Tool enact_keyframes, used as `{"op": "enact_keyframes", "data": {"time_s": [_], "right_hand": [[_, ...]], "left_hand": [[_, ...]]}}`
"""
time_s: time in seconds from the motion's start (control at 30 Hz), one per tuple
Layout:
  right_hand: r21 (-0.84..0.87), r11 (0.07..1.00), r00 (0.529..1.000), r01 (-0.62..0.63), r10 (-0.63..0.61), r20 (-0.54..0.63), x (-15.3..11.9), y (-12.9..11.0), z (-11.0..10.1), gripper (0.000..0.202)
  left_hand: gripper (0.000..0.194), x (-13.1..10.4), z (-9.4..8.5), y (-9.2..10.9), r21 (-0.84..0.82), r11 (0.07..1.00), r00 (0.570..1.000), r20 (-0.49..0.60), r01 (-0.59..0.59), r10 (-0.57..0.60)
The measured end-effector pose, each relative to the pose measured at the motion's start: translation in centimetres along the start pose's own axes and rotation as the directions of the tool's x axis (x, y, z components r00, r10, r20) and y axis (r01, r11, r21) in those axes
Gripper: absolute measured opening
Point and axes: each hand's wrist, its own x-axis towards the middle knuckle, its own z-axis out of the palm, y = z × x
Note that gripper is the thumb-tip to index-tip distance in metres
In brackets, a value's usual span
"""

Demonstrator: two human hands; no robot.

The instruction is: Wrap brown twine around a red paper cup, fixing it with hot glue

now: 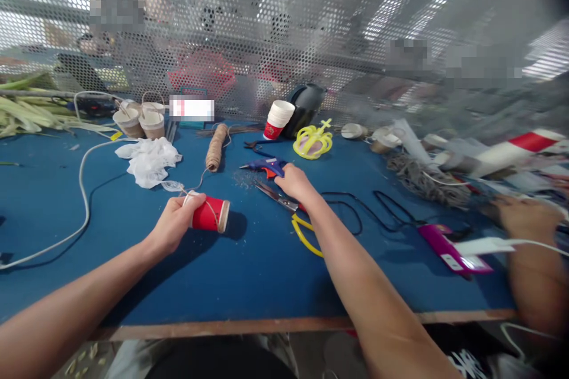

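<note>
My left hand (176,220) is closed round a red paper cup (207,214) lying on its side in the air, its rim wrapped in twine. The twine runs back to a spool of twine (216,147). My right hand (292,182) grips the handle of a blue glue gun (265,165), whose nozzle points left. Scissors (278,195) lie just below the glue gun, beside a yellow loop (306,237). Behind my right hand sits a yellow crown-shaped piece (313,141). White lace cloth (150,160) is bunched behind the left hand.
Stacked paper cups (278,120) and a dark jug (306,108) stand at the back, near twine-wrapped cups (152,121). A purple power strip (453,250) lies at right. Another person's hand (527,216) is at the right edge. A white cable (84,189) curves at left.
</note>
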Motion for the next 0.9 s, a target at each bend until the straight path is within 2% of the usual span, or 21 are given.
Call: {"op": "enact_keyframes", "data": {"time_s": [0.1, 0.17, 0.2, 0.27, 0.33, 0.5, 0.67, 0.9], "right_hand": [[0.121, 0.992, 1.0, 0.026, -0.024, -0.019, -1.5, -0.9, -1.2, 0.03], [0.24, 0.968, 0.997, 0.069, -0.073, 0.008, -3.2, -1.5, -2.2, 0.033], [0.32, 0.943, 0.993, 0.094, -0.113, 0.039, -4.1, -1.8, -2.7, 0.031], [0.567, 0.823, 0.965, 0.048, -0.184, 0.185, -6.0, -2.4, -3.4, 0.023], [0.632, 0.775, 0.938, 0.023, -0.236, 0.256, -7.5, -2.7, -3.6, 0.021], [0.615, 0.779, 0.905, 0.12, -0.34, 0.255, -9.8, -3.5, -3.0, 0.022], [0.488, 0.864, 0.898, 0.123, -0.306, 0.316, -10.9, -3.9, -2.8, 0.019], [0.32, 0.908, 0.888, 0.272, -0.365, 0.281, -11.4, -3.4, -2.2, 0.016]], "left_hand": [[0.028, 0.2, -0.1, -0.1, 0.015, 1.0, 1.0, -0.015, -0.011, 0.011], [0.029, 0.4, -0.3, -0.2, 0.051, 0.999, 0.999, -0.028, -0.018, 0.02], [0.029, 0.5, -0.4, -0.2, 0.076, 0.997, 0.999, -0.037, -0.023, 0.026], [0.029, 0.8, -0.6, -0.2, 0.122, 0.992, 0.998, -0.048, -0.028, 0.034], [0.028, 1.0, -0.6, -0.2, 0.159, 0.987, 0.998, -0.049, -0.028, 0.036], [0.027, 1.6, -0.7, -0.2, 0.213, 0.977, 0.999, -0.042, -0.005, 0.014], [0.027, 1.8, -0.6, 0.1, 0.212, 0.977, 0.998, -0.056, 0.001, 0.011], [0.028, 1.8, -0.5, 0.3, 0.216, 0.976, 0.998, -0.055, 0.013, -0.001]]}}
